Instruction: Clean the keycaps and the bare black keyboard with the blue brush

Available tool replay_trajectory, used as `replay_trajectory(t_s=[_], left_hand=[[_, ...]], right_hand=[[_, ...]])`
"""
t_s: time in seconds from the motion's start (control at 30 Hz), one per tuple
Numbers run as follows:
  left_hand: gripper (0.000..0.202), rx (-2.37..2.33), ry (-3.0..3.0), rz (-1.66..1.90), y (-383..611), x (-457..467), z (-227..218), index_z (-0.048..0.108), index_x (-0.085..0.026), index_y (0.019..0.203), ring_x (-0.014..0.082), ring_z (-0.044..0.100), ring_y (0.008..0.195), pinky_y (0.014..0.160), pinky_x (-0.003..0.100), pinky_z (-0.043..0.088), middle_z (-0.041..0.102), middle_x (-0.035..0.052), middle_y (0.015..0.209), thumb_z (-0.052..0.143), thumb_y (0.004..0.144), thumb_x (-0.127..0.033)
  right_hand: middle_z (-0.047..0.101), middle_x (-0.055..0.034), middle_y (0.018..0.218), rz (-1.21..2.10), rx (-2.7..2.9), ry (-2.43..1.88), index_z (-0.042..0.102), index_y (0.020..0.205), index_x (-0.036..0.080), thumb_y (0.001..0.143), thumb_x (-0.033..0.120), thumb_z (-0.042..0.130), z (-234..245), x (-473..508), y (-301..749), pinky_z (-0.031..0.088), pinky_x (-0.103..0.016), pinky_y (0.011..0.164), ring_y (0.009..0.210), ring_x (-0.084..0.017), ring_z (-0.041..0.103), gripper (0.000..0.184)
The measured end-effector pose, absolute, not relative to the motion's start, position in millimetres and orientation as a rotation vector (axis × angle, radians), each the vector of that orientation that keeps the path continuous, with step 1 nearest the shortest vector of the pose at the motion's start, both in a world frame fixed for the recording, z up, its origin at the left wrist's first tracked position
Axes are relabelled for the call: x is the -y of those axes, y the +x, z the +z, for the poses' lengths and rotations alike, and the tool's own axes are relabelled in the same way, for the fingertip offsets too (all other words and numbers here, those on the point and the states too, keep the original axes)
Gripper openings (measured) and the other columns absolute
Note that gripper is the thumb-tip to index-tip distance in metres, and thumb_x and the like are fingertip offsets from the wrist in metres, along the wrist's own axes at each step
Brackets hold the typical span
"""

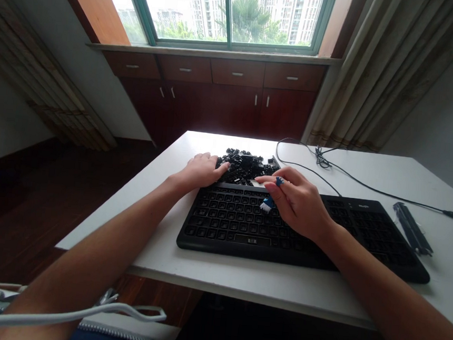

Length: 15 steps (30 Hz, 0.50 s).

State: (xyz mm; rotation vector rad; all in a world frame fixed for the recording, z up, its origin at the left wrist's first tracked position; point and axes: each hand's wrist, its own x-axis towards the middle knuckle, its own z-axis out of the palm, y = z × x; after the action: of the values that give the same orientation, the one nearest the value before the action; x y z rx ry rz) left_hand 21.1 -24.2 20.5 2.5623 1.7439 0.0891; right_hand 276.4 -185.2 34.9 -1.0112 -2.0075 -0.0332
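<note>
A black keyboard (220, 238) with its keycaps off lies across the white table, its rows of bare key sockets showing. Behind its back edge is a heap of loose black keycaps (246, 164). My left hand (205, 169) lies at the left side of the heap, fingers stretched out and thumb apart, touching the keycaps. Over the middle of the keyboard, my right hand (299, 200) is closed around a small blue brush (266, 204) with pale bristles, which point down at the keys. Part of the brush's handle is hidden by the fingers.
A thin black cable (372, 184) runs from the keyboard's back, bunched in a coil, to a plug at right. Dark strips (411, 228) in clear wrapping lie beside the keyboard's right end. A white cord (63, 315) crosses at lower left, below the table edge.
</note>
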Motion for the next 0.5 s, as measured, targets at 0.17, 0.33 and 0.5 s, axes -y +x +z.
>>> replay_trajectory(t_s=[0.17, 0.33, 0.5], left_hand=[[0.080, -1.747, 2.563, 0.088, 21.5, 24.4, 20.5, 0.066, -0.009, 0.136, 0.0407, 0.056, 0.132, 0.111, 0.049, 0.044, 0.064, 0.0247, 0.138, 0.023, 0.102, -0.068], [0.078, -1.738, 2.562, 0.099, 21.1, 25.3, 21.3, 0.066, -0.012, 0.135, 0.0389, 0.057, 0.131, 0.111, 0.049, 0.045, 0.064, 0.0232, 0.139, 0.024, 0.102, -0.068], [0.076, -1.726, 2.562, 0.117, 20.2, 24.0, 20.3, 0.067, -0.014, 0.135, 0.0391, 0.057, 0.131, 0.110, 0.051, 0.045, 0.065, 0.0224, 0.140, 0.025, 0.102, -0.069]], right_hand=[[0.068, -0.0082, 0.099, -0.039, 1.967, -0.978, 0.077, 0.119, 0.019, 0.109, 0.031, 0.052, 36.6, 186.0, 276.5, 0.055, -0.034, 0.073, 0.086, -0.016, 0.064, 0.030], [0.068, -0.0094, 0.099, 0.008, 1.950, -0.913, 0.077, 0.107, 0.016, 0.109, 0.027, 0.049, 36.6, 187.9, 277.4, 0.054, -0.037, 0.074, 0.087, -0.017, 0.063, 0.030], [0.065, -0.0085, 0.097, 0.082, 1.935, -0.893, 0.077, 0.097, 0.015, 0.110, 0.026, 0.046, 39.3, 190.8, 277.4, 0.053, -0.036, 0.074, 0.084, -0.015, 0.062, 0.035]])
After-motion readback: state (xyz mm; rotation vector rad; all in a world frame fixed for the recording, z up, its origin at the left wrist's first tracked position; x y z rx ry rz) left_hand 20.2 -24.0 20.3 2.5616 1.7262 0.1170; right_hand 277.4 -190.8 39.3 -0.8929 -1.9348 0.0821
